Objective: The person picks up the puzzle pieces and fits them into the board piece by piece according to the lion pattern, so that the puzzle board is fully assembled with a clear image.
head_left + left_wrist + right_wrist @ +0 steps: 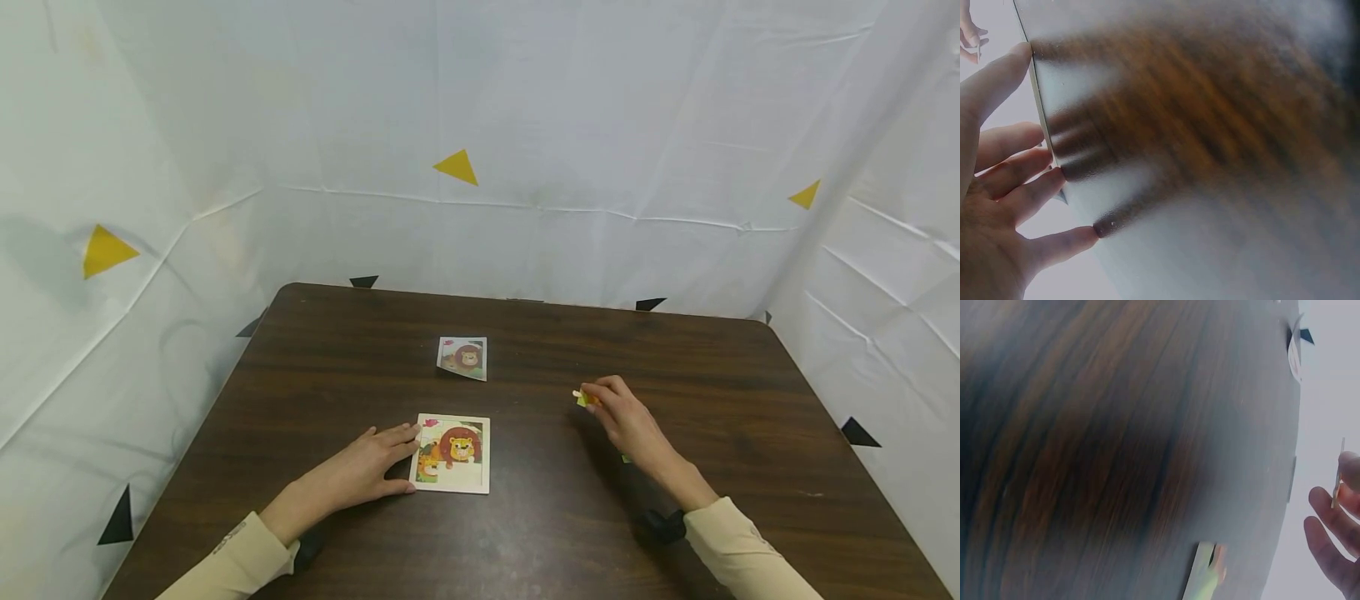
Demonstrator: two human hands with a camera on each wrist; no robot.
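Observation:
A square jigsaw puzzle board (452,479) with a lion picture lies on the table, its lower right part bare and pale. My left hand (371,467) rests beside it, fingers spread and fairly straight, with fingertips at the board's left edge. In the left wrist view the fingers (1029,194) meet the table and the board's side. Off to the right, my right hand (633,425) pinches a small puzzle piece (582,398) above the table. The right wrist view shows that thin piece (1337,481) edge-on between thumb and fingers.
A paper picture (462,358) of the same lion lies behind the board, one corner lifted. Another puzzle piece (1200,575) is on the table, mostly hidden under my right hand in the head view. White sheeting (525,125) with yellow and black triangles surrounds the dark wooden table (360,358).

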